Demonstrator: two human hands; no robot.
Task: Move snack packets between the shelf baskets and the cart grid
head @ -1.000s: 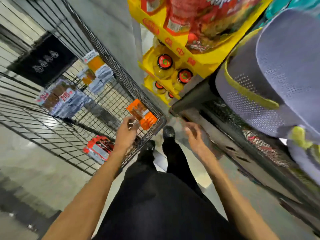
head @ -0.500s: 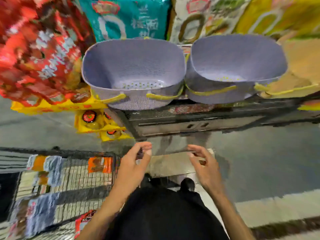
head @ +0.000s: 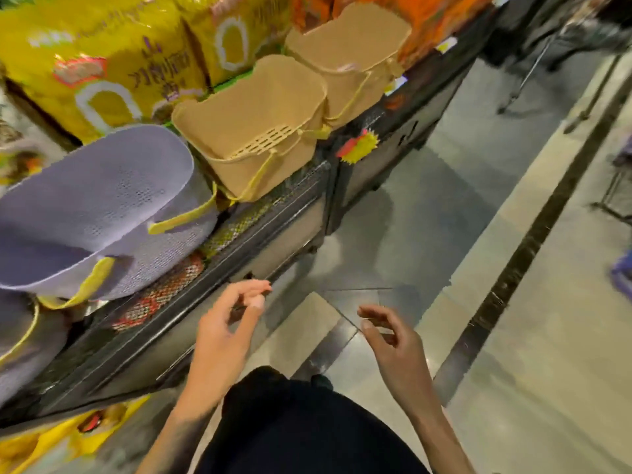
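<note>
The person's 2 hands hang in front of the body, above the floor and just beside the front edge of the black shelf. The left hand has its thumb and fingers loosely curved and parted, with nothing between them. The right hand is the same: fingers slack and spread, holding nothing. The 2 hands are apart from each other.

4 baskets stand in a row on the shelf. 2 are lavender with yellow handles: the large lavender basket nearest the left hand, and a second lavender basket cut off by the left edge. Beyond them sit 2 tan ones, the near tan basket and the far tan basket, touching side by side. Big yellow bags are stacked behind the baskets. 1 yellow-and-red starburst tag is fixed to the shelf front below the tan pair.
</note>
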